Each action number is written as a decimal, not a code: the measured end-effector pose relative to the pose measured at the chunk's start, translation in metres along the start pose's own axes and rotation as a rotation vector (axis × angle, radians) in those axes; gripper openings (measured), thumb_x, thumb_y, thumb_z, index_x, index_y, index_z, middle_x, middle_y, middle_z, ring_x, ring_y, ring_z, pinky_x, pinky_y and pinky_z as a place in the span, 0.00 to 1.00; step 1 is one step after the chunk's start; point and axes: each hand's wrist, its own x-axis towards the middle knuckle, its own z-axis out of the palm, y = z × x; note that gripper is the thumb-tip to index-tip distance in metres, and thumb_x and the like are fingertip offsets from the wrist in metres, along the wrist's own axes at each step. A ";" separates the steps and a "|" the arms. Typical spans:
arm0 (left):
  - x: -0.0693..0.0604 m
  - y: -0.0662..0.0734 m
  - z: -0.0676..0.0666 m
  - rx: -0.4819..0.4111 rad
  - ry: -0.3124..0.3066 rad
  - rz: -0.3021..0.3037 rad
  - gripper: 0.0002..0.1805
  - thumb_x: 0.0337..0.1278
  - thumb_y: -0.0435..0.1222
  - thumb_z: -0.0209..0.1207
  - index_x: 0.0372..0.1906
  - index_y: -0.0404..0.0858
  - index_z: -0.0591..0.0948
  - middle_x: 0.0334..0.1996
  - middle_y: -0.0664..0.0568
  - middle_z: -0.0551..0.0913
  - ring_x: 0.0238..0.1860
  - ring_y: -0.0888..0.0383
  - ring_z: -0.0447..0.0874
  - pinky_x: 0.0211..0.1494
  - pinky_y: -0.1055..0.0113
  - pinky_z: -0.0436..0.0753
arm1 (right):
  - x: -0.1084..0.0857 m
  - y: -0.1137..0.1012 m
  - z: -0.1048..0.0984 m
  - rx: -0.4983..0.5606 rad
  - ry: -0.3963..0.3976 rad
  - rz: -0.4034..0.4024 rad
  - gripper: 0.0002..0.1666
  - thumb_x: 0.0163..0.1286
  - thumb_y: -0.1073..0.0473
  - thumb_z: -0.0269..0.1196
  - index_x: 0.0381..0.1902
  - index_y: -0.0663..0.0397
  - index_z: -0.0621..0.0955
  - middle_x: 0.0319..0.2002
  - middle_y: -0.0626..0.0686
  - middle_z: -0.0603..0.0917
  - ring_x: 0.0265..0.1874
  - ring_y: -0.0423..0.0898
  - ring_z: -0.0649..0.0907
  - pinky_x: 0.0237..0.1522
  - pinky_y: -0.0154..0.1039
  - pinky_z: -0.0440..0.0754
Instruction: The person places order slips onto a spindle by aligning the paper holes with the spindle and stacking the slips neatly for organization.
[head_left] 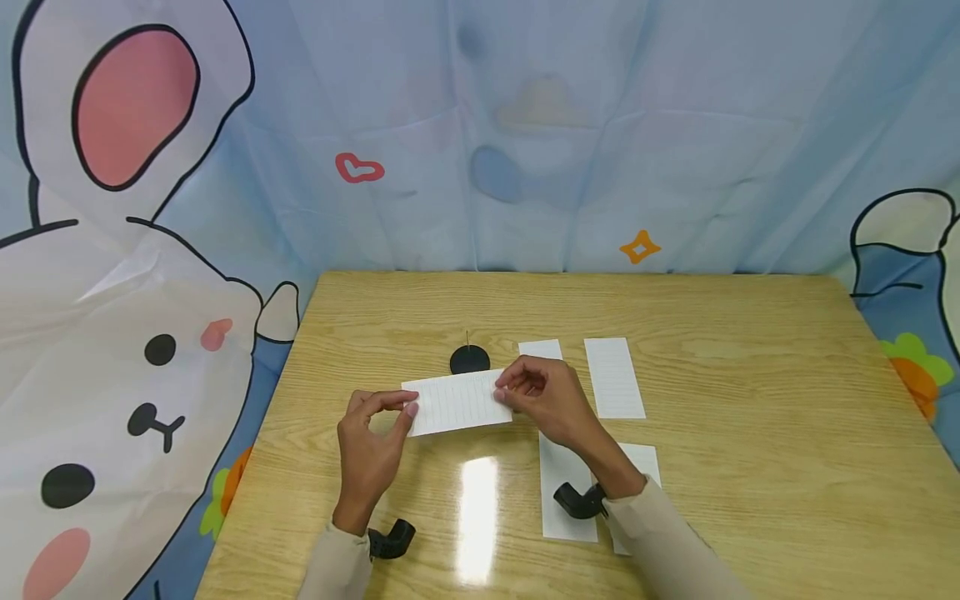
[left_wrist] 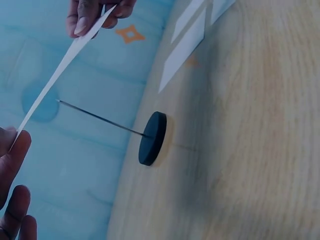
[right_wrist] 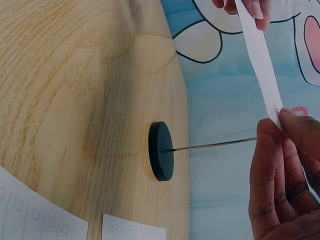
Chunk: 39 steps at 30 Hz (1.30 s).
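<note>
A white lined paper slip (head_left: 456,402) is stretched between both hands above the table. My left hand (head_left: 369,450) pinches its left end between thumb and fingers, and my right hand (head_left: 551,400) pinches the right end. Just behind the slip stands a round black base (head_left: 469,359) with a thin upright metal spike. In the left wrist view the slip (left_wrist: 65,62) is seen nearly edge-on near the tip of the spike (left_wrist: 100,118); whether they touch I cannot tell. The right wrist view shows the black base (right_wrist: 161,151) flat on the table.
Several white slips lie on the wooden table (head_left: 750,400) to the right: one lined slip (head_left: 615,377) at the back, another (head_left: 568,492) nearer the front, others partly under my right hand and forearm. A printed blue curtain (head_left: 562,150) hangs behind the table.
</note>
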 end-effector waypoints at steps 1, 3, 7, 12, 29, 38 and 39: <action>0.002 0.000 0.000 -0.005 0.001 0.000 0.09 0.61 0.29 0.73 0.44 0.44 0.93 0.38 0.49 0.85 0.47 0.57 0.78 0.57 0.51 0.75 | 0.001 0.000 0.000 0.002 0.002 0.002 0.04 0.68 0.60 0.76 0.38 0.47 0.89 0.32 0.51 0.90 0.27 0.52 0.87 0.32 0.37 0.86; 0.006 0.000 0.000 -0.014 0.003 0.000 0.09 0.62 0.29 0.72 0.44 0.43 0.93 0.38 0.49 0.85 0.47 0.56 0.77 0.57 0.50 0.75 | 0.003 -0.001 0.001 0.009 0.006 0.004 0.04 0.68 0.60 0.75 0.38 0.48 0.89 0.32 0.51 0.90 0.28 0.56 0.88 0.32 0.38 0.86; 0.013 0.000 0.000 -0.021 0.007 0.007 0.07 0.64 0.30 0.72 0.44 0.43 0.93 0.38 0.48 0.85 0.46 0.56 0.77 0.57 0.52 0.75 | 0.007 -0.003 0.002 0.015 0.017 0.010 0.03 0.69 0.61 0.75 0.38 0.49 0.88 0.34 0.51 0.90 0.30 0.59 0.88 0.34 0.44 0.89; 0.022 0.000 0.000 -0.039 0.014 0.007 0.07 0.64 0.31 0.72 0.44 0.42 0.93 0.38 0.47 0.85 0.46 0.55 0.77 0.58 0.50 0.76 | 0.012 -0.006 0.003 0.021 0.028 0.015 0.03 0.69 0.62 0.74 0.39 0.53 0.89 0.35 0.54 0.91 0.31 0.58 0.89 0.36 0.48 0.90; 0.050 -0.004 -0.002 -0.052 0.027 0.028 0.06 0.66 0.32 0.71 0.44 0.41 0.93 0.36 0.44 0.88 0.45 0.56 0.76 0.56 0.56 0.77 | 0.038 -0.016 0.006 0.054 0.037 0.052 0.04 0.70 0.62 0.74 0.41 0.55 0.89 0.38 0.57 0.91 0.32 0.51 0.88 0.37 0.39 0.89; 0.062 -0.003 -0.005 -0.043 0.033 0.041 0.06 0.66 0.32 0.71 0.44 0.40 0.93 0.36 0.43 0.88 0.44 0.56 0.76 0.54 0.59 0.77 | 0.050 -0.019 0.006 0.057 0.048 0.053 0.05 0.70 0.62 0.73 0.42 0.56 0.89 0.39 0.58 0.91 0.33 0.51 0.89 0.38 0.39 0.90; 0.063 -0.003 -0.004 -0.040 0.033 0.043 0.06 0.66 0.32 0.71 0.44 0.40 0.93 0.36 0.43 0.88 0.44 0.56 0.76 0.55 0.59 0.77 | 0.051 -0.020 0.006 0.058 0.049 0.053 0.05 0.70 0.62 0.73 0.42 0.56 0.89 0.39 0.58 0.91 0.33 0.51 0.89 0.38 0.39 0.90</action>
